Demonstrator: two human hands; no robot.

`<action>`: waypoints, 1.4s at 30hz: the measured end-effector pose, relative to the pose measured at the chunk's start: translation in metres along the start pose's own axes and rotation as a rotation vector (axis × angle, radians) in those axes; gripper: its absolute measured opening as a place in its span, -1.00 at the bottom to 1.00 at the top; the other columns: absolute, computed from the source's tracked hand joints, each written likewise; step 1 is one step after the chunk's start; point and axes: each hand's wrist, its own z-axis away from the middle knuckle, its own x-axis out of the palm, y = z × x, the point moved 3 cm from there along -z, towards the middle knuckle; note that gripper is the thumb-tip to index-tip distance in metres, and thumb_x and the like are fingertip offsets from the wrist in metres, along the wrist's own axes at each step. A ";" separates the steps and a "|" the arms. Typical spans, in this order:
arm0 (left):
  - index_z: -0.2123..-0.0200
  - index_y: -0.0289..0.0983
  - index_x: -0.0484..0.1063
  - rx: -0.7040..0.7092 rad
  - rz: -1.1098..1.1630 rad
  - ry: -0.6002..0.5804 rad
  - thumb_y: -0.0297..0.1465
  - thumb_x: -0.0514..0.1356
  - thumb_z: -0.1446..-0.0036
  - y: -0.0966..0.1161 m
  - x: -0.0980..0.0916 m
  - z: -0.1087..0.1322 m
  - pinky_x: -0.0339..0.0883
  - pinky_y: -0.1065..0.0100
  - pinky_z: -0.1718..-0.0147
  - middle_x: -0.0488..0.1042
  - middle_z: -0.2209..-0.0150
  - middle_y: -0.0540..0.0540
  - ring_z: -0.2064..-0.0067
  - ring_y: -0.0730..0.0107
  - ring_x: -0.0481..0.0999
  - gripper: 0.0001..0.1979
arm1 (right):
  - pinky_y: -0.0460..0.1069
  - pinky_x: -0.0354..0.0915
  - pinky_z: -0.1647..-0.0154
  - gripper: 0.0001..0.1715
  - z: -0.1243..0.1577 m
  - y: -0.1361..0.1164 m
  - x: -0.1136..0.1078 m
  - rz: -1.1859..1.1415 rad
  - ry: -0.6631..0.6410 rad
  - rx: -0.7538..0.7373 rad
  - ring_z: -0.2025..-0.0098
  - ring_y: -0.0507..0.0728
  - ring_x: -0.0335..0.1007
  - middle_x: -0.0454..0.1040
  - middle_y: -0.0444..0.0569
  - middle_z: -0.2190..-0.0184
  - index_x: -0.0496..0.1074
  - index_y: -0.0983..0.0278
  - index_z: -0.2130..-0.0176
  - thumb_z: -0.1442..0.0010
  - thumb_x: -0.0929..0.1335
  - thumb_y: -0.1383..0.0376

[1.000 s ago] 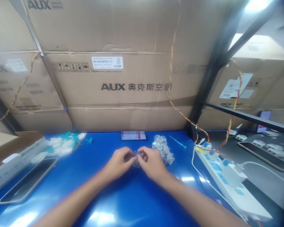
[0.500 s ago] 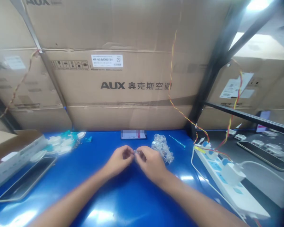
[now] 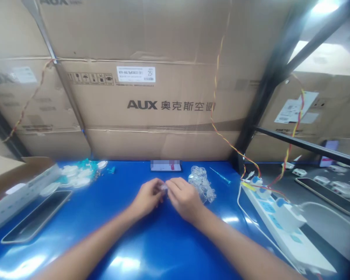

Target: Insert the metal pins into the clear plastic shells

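Note:
Over the middle of the blue table (image 3: 140, 233), my left hand (image 3: 148, 196) and my right hand (image 3: 184, 197) meet at the fingertips. Between them shows a small clear plastic piece (image 3: 163, 187), mostly hidden by the fingers. Both hands are closed in a pinch on it. Just right of my right hand lies a pile of clear plastic parts (image 3: 200, 181). Past it rests a thin teal screwdriver-like tool (image 3: 221, 175). A phone with a lit screen (image 3: 166, 166) stands behind the hands, against the cardboard.
At left are white round covers (image 3: 78, 177) with teal bits, a dark phone-like slab (image 3: 37, 217) and an open carton (image 3: 32, 177). A white power strip (image 3: 291, 237) with plugs and cables lies at right. A large cardboard box (image 3: 163, 77) walls the back.
My right fingers have closed further over the clear piece, and the two hands have turned slightly against each other. The whole view has shifted a little.

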 end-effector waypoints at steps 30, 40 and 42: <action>0.10 -0.23 0.47 0.485 -0.669 -0.085 -0.46 0.04 -0.22 0.031 -0.009 0.007 0.28 0.19 0.00 0.46 0.07 -0.17 0.01 0.22 0.38 -0.74 | -0.11 0.15 0.47 -0.85 -0.005 0.046 -0.028 -0.152 -0.402 0.675 0.44 0.06 0.42 0.53 -0.07 0.47 0.46 0.25 0.33 -0.12 0.32 0.24; 0.13 -0.21 0.47 0.486 -0.628 -0.167 -0.32 0.21 -0.13 0.035 0.001 0.014 0.29 0.19 -0.02 0.45 0.07 -0.16 0.00 0.20 0.38 -0.77 | -0.08 0.09 0.43 -0.77 0.002 0.103 -0.047 -0.007 -0.531 0.515 0.43 0.09 0.36 0.51 -0.05 0.47 0.50 0.25 0.44 -0.09 0.36 0.15; 0.09 -0.20 0.46 0.480 -0.639 -0.145 -0.33 0.21 -0.13 0.032 0.000 0.012 0.28 0.17 -0.04 0.44 0.04 -0.16 -0.02 0.19 0.37 -0.75 | -0.07 0.09 0.41 -0.78 0.003 0.100 -0.040 0.045 -0.509 0.490 0.39 0.12 0.36 0.50 -0.01 0.44 0.48 0.26 0.46 -0.08 0.37 0.17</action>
